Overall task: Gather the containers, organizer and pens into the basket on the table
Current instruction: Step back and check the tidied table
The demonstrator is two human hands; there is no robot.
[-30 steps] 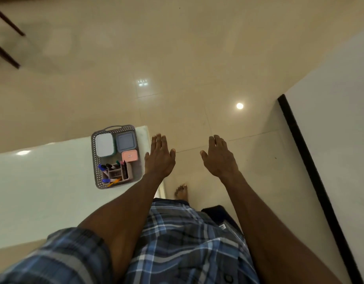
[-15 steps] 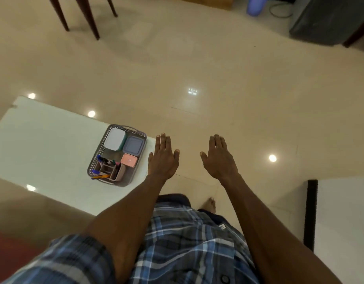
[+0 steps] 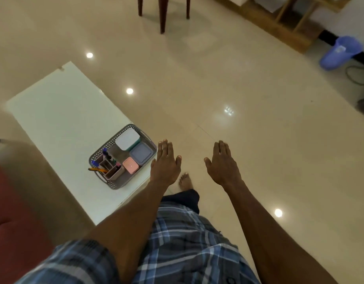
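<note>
Glossy cream tiled floor (image 3: 259, 140) filled most of the frame, with ceiling-light reflections scattered across it. Dark wooden chair legs (image 3: 162, 15) stood at top centre. Light wooden shelf unit (image 3: 289, 19) ran along the upper right; a blue plastic jug (image 3: 341, 52) sat on the floor beside it, with a dark cable (image 3: 355, 75) looped just below. Red upholstery (image 3: 11, 222) occupied the lower left edge.
</note>
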